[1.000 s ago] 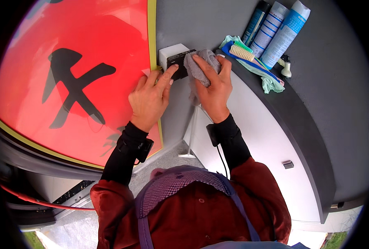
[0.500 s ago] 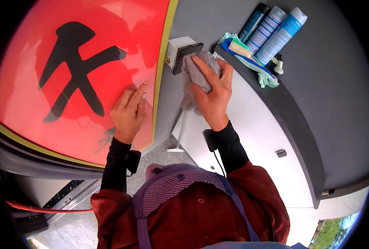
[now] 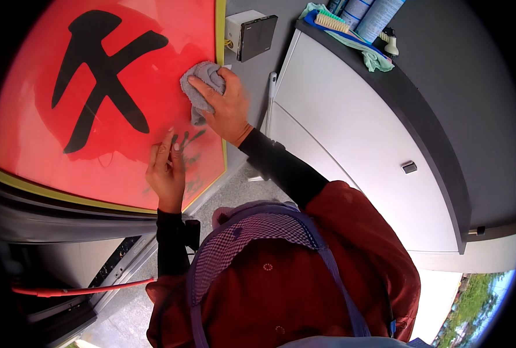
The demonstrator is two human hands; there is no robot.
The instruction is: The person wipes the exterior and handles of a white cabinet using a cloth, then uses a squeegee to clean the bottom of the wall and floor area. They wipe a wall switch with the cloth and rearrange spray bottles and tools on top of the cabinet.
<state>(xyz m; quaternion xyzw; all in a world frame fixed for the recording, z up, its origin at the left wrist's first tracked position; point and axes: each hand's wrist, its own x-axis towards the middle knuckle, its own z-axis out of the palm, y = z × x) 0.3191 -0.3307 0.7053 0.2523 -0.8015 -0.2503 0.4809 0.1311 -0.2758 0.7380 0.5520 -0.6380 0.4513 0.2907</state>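
A grey cloth (image 3: 204, 81) is bunched in my right hand (image 3: 229, 109), which lies against the glossy red panel (image 3: 37, 168) close to its yellow right edge. Large black brush strokes (image 3: 104, 75) mark the panel, with fainter dark strokes lower right, partly behind my hands. Lower and further left, my left hand (image 3: 168, 180) is at the panel's surface with nothing in it. Its fingers point upward, a little bent and apart; whether the fingertips touch the surface is hard to tell.
Right of the panel, a dark switch plate (image 3: 258, 37) juts from the wall on a white box. A white pole (image 3: 271, 87) leans by the white cabinet (image 3: 351, 116). On its dark top (image 3: 420, 98) are spray cans (image 3: 380, 17), a brush (image 3: 332, 22) and a green cloth (image 3: 377, 61). A red hose (image 3: 66, 292) runs lower left.
My right hand and the grey cloth have moved from beside the switch plate, left and onto the red panel. My left hand has shifted slightly lower. The view has tilted down.
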